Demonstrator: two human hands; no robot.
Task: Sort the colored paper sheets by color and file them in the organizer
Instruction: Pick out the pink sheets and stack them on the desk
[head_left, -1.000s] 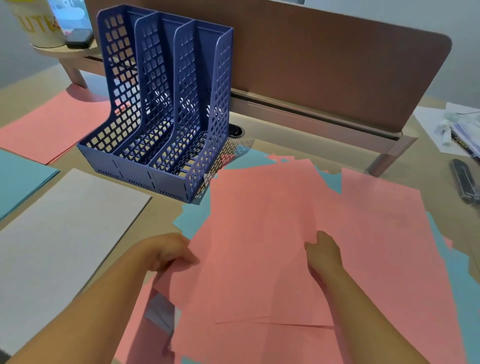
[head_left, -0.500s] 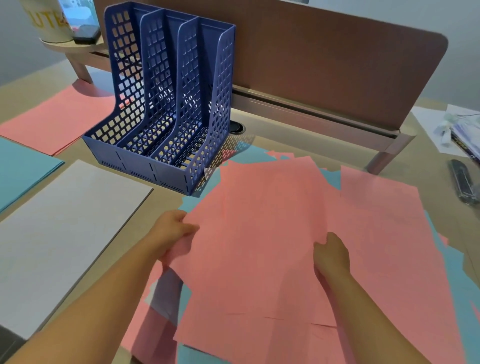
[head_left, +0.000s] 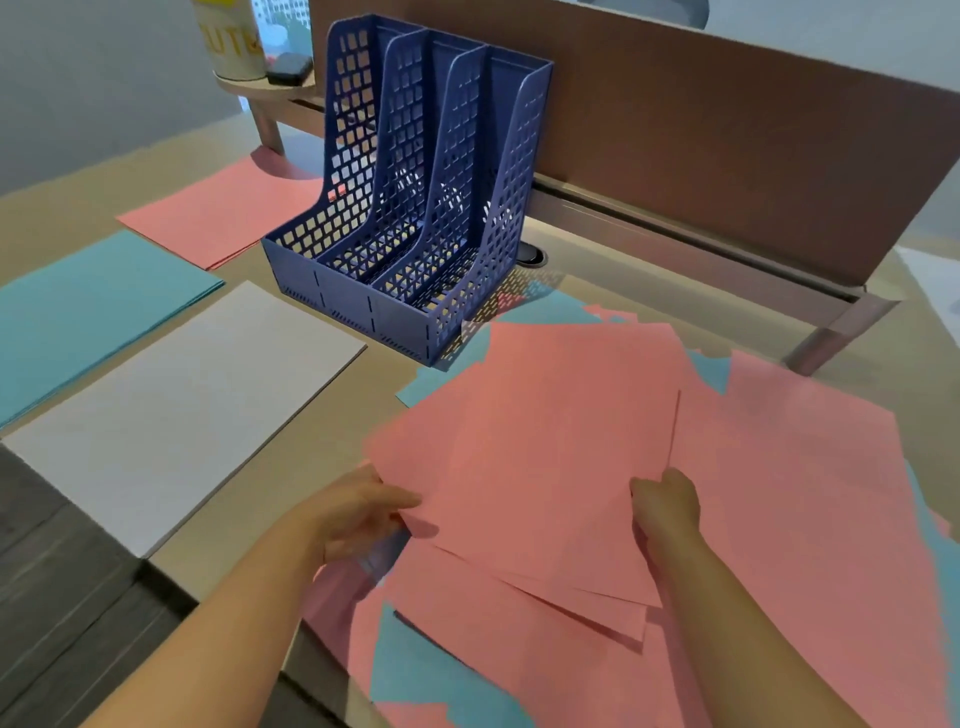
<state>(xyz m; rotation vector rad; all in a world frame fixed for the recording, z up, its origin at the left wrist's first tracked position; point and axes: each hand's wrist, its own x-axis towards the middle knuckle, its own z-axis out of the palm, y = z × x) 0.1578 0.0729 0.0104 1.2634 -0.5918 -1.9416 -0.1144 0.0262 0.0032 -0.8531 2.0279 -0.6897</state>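
Observation:
A few pink sheets (head_left: 540, 447) are lifted off the mixed pile. My left hand (head_left: 358, 512) grips their left edge and my right hand (head_left: 667, 501) grips their right edge. Under them lies a loose pile of pink and blue sheets (head_left: 810, 519). The blue three-slot organizer (head_left: 415, 208) stands behind, its slots holding no paper that I can see. To the left lie sorted stacks: pink (head_left: 218, 213), blue (head_left: 88, 312) and white (head_left: 176, 405).
A brown desk divider (head_left: 727, 145) runs along the back. A raised shelf with a cup (head_left: 231, 41) and a dark object stands at the back left. The table's front edge (head_left: 156, 571) and dark floor lie at lower left.
Both hands have lifted the pink sheets off the pile and swung them left, toward the organizer. The view has panned left, showing more of the sorted stacks.

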